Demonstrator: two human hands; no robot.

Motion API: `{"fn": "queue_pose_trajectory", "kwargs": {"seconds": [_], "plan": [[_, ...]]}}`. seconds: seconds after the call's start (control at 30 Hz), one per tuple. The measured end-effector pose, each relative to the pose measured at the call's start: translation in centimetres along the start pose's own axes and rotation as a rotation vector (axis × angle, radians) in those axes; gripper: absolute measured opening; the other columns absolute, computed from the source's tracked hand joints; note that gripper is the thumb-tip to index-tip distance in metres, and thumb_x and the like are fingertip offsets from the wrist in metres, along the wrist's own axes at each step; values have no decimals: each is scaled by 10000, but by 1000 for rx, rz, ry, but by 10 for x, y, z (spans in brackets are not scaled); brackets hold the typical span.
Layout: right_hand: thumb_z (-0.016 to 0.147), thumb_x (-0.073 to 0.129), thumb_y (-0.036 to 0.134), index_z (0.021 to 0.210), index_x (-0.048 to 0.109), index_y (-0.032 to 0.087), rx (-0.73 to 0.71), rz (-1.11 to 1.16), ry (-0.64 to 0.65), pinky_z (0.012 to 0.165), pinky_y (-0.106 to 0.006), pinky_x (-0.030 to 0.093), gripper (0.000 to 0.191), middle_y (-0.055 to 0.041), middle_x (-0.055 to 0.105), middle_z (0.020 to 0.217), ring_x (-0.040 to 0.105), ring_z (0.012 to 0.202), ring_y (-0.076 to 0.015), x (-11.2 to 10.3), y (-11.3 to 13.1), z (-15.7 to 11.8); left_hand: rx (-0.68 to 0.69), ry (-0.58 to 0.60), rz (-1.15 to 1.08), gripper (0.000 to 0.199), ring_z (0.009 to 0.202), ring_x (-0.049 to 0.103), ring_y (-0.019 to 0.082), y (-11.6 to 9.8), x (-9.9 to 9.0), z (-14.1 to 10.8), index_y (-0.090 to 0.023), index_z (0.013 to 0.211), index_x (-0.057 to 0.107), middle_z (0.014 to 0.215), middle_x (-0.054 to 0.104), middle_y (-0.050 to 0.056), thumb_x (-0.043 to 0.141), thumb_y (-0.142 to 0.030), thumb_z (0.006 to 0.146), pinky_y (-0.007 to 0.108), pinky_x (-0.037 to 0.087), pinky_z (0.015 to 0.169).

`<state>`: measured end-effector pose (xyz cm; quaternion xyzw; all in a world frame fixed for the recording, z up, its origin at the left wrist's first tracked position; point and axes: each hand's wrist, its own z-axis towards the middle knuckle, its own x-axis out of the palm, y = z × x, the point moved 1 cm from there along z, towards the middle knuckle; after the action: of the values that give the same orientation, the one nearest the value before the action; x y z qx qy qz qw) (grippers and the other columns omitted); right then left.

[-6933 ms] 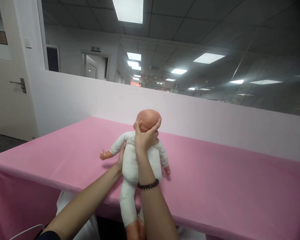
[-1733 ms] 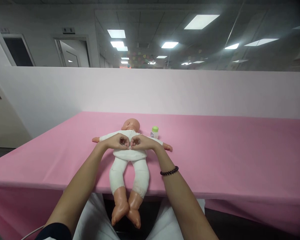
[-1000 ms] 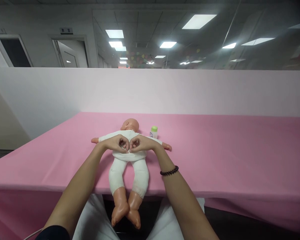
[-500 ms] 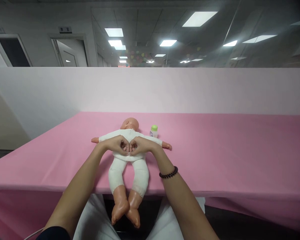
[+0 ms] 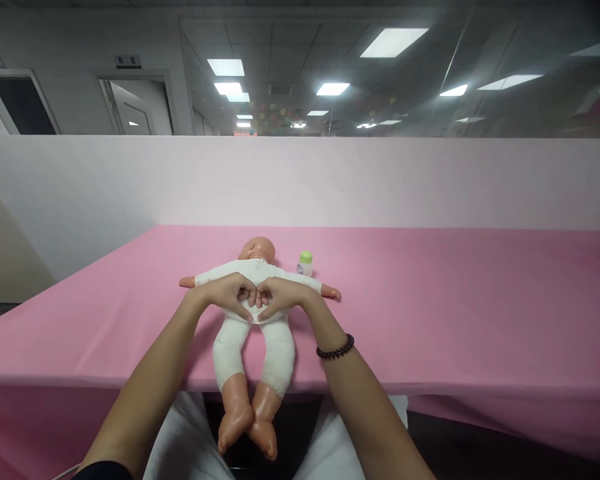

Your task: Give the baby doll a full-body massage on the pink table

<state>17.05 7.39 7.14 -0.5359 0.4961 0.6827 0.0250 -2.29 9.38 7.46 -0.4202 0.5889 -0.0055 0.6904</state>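
A baby doll (image 5: 257,267) with a white cloth body lies on its back, head toward the far side and arms spread wide. My left hand (image 5: 233,295) rests over the left side of its belly, fingers bent and thumb held apart from them. Mirroring it, my right hand (image 5: 280,295) lies on the right side, its bent fingertips close to those of the left. Between the hands a patch of white cloth shows inside a heart-shaped gap. Neither hand holds anything. The doll's feet (image 5: 263,437) hang past the table's near edge.
A small bottle with a green cap (image 5: 305,264) stands beside the doll's shoulder, behind its outstretched arm. Pink cloth (image 5: 430,307) covers the table. A white partition (image 5: 360,180) rises along the back, with glass above. My legs are below the near edge.
Both thumbs have moved down toward me, away from the curled fingers, widening the gap between the hands. The doll and bottle keep their places; the camera view has shifted slightly.
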Motion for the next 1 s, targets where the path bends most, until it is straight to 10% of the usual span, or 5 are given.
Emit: {"fn": "queue_pose_trajectory", "kwargs": {"seconds": [1.0], "plan": [[705,595,169,683,583,183,2,-78,-84,585,-236,347,29,40,531,665,445,644,-106,-1,4,-3,-89,0,74,214,569,330,113,20,3,9,-196,724,524,642,406,-33,650,-369,742,277,257,509]]}}
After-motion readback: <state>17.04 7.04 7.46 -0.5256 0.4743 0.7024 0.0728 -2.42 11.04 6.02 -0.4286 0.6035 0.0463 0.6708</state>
